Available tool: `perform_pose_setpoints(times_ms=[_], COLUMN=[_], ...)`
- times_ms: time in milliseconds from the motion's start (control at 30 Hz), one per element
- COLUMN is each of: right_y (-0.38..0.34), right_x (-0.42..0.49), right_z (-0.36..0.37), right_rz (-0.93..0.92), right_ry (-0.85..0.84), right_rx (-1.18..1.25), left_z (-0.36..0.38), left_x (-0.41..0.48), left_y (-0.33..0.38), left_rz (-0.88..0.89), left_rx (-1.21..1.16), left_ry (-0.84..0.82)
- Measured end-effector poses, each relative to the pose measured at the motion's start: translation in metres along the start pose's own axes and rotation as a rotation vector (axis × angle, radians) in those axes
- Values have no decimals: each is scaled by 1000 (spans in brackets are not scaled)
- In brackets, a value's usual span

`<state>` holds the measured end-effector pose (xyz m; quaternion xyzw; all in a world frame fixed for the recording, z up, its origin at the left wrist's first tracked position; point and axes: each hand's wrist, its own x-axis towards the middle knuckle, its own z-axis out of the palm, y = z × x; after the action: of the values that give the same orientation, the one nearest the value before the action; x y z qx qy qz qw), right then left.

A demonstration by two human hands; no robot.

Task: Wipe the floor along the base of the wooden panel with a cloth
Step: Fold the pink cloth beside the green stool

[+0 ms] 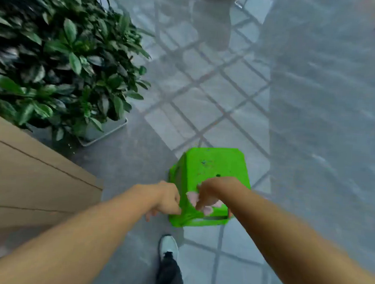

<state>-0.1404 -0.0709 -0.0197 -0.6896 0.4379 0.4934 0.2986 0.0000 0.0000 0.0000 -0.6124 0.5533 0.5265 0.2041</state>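
Observation:
A bright green plastic stool (209, 167) stands on the glossy grey floor (314, 127) just in front of me. My right hand (214, 191) rests over its near top edge, fingers curled on a small pink cloth (193, 197) that lies on the stool. My left hand (167, 197) hangs beside the stool's left edge with fingers curled down, holding nothing that I can see. The light wooden panel (26, 176) runs along the left side, its base meeting the floor near my left forearm.
A leafy potted plant (55, 57) in a white square pot (108, 130) stands at the far end of the panel. My foot in a pale shoe (168, 246) is planted below the stool. The tiled floor spreads out to the right and ahead.

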Motion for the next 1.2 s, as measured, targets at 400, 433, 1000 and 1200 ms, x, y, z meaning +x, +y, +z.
perform_pose_setpoints(times_ms=[400, 433, 1000, 1200], right_y=[107, 107, 43, -143], right_x=[221, 221, 209, 239], right_z=[75, 78, 138, 202], right_rz=[-53, -53, 205, -275], right_ry=[482, 527, 880, 778], right_rx=[625, 629, 1076, 722], left_z=[72, 76, 105, 181], left_x=[275, 279, 268, 200], left_y=[30, 27, -23, -218], left_rz=[172, 198, 383, 108], left_rx=[-282, -315, -565, -505], left_ry=[370, 404, 591, 580])
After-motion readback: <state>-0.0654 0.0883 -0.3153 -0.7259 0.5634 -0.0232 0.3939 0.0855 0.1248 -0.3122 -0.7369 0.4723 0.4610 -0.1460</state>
